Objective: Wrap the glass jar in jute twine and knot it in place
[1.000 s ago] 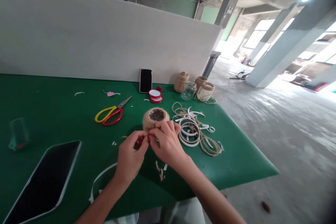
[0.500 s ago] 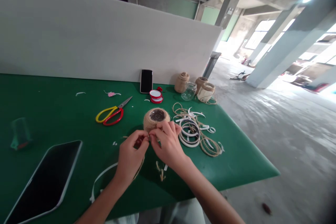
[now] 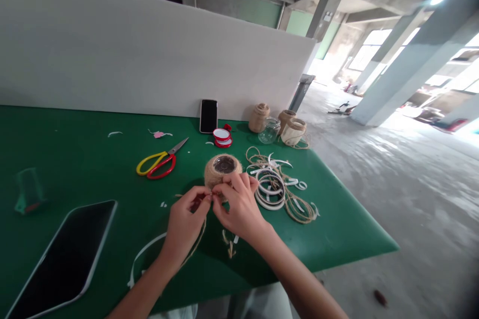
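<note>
A ball of jute twine with a dark hollow in its top stands on the green table, just beyond my hands. My left hand is closed in a pinch on a length of jute twine, which trails down beside the wrist. Fingertip to fingertip with it, my right hand also pinches the twine, its other fingers against the front of the ball. The exact spot they grip is small and partly hidden by the fingers. Short twine scraps lie below my right hand.
Yellow-and-red scissors lie to the left, near a large tablet. At the back are a phone, red-rimmed tape rolls, a glass jar and several twine-wrapped jars. White tape rings and loose twine sit on the right.
The twine hanging from my left hand has swung a little to the right and shows more of its length. Both hands keep almost the same pinch by the ball.
</note>
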The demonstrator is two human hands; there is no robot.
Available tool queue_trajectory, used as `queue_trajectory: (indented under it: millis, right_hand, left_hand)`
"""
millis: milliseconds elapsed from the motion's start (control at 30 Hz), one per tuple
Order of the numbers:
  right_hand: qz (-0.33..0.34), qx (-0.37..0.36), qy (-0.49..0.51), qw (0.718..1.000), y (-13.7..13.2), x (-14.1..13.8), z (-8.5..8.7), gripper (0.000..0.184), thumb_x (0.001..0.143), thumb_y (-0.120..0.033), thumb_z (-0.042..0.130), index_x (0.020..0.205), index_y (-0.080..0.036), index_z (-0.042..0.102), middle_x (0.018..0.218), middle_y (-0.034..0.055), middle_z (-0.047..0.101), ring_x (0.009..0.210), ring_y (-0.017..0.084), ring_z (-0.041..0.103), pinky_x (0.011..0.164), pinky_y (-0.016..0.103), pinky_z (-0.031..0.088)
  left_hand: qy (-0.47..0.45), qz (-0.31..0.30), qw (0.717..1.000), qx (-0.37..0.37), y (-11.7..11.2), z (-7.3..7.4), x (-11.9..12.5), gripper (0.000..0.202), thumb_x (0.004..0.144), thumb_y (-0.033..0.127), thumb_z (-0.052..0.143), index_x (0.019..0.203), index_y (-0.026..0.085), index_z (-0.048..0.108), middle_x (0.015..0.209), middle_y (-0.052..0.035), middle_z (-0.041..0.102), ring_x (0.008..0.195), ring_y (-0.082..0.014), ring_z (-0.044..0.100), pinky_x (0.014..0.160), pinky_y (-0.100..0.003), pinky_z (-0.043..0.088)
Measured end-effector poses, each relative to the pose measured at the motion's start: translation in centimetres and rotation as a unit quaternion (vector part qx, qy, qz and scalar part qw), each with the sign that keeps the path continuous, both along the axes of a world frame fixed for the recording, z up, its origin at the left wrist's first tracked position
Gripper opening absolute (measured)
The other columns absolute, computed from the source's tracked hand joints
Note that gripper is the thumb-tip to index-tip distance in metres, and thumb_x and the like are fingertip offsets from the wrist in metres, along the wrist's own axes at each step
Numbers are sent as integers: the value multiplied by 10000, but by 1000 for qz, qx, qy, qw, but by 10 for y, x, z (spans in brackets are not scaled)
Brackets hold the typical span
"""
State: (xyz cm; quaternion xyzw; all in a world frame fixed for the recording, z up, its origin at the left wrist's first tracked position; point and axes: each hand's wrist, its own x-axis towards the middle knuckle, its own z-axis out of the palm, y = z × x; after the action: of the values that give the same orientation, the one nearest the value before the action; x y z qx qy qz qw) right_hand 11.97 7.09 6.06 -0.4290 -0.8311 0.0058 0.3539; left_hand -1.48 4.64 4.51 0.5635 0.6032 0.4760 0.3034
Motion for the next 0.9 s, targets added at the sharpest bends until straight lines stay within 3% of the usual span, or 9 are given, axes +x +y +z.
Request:
queue_trajectory:
  millis: [233,567,900]
  right_hand:
    - [-8,19,-17,1000,1,-1,-4,122,831,-235,487,834,-223,608,896,36,534,868,196,427,739,360,235]
    - [-22,72,-13,997,1,-4,-9,94,814,-199,506,779,-208,593,857,23,554,837,187,426,725,366,219]
    - [-30,61,14,998,0,-8,-11,88,805,-154,527,801,-198,603,857,31,558,831,185,425,729,358,236]
  left_hand:
    - [38,3,999,36,-2,-1,-1,105,797,267,534,812,198,612,740,13,629,664,-120,568,604,-198,436]
    - [180,13,964,195,-5,-6,-2,93,818,185,529,830,173,620,713,13,622,617,-93,554,619,-183,425]
    - [163,22,967,194,-3,-6,1,111,831,189,525,860,181,633,790,-1,662,686,-102,599,634,-171,440]
